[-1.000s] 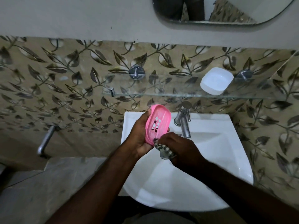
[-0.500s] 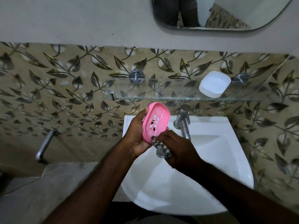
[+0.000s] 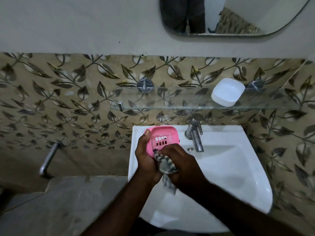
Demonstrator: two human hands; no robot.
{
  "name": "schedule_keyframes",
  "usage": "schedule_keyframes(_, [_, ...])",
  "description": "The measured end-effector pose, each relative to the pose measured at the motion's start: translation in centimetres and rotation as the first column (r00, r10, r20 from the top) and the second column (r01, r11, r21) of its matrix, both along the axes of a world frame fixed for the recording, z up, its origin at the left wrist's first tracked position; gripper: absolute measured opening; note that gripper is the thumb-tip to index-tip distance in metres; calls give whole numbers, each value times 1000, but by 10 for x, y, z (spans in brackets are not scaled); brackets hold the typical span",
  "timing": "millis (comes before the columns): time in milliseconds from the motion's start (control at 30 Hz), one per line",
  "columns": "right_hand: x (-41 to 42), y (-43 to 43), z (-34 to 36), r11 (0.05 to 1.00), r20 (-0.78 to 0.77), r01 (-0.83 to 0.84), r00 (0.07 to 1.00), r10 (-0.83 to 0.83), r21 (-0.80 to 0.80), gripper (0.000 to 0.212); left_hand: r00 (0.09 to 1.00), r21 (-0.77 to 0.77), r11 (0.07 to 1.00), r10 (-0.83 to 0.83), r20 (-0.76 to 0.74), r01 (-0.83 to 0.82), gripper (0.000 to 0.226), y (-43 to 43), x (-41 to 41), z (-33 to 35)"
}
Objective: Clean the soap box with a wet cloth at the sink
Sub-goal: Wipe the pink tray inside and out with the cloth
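My left hand point(image 3: 146, 157) grips a pink slotted soap box tray point(image 3: 162, 136) by its left side, holding it tilted above the left part of the white sink point(image 3: 230, 167). My right hand point(image 3: 182, 167) is closed around a striped grey cloth point(image 3: 164, 163) and presses it against the tray's near end. A tail of the cloth hangs down between my wrists over the basin. The near end of the tray is hidden by my fingers and the cloth.
A steel tap point(image 3: 195, 133) stands at the back of the sink, just right of the tray. Above it runs a glass shelf point(image 3: 170, 99) bearing a white soap box part point(image 3: 227, 94). A mirror point(image 3: 230, 16) hangs higher. A steel pipe point(image 3: 48, 159) juts from the left wall.
The pink tray has turned from edge-on toward a flatter pose facing me. My right hand has bunched the cloth up against its near end, and more cloth now hangs below.
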State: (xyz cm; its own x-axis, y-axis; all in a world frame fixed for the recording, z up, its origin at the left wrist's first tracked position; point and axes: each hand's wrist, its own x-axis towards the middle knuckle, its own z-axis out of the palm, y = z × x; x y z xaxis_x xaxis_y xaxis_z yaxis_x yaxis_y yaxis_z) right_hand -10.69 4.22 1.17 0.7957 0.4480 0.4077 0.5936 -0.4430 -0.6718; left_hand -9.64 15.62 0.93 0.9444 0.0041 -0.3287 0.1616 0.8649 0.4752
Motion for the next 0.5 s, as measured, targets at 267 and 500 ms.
schedule_keyframes(267, [-9,18,17,991,-58,59,997,-52,120,32,998,-89,994,-64,24,66,77,4,1,5])
schedule_keyframes(500, [14,-19,1,992,138,-20,990,37,-122,47,995,-5,1000,-12,100,12,68,8,1,7])
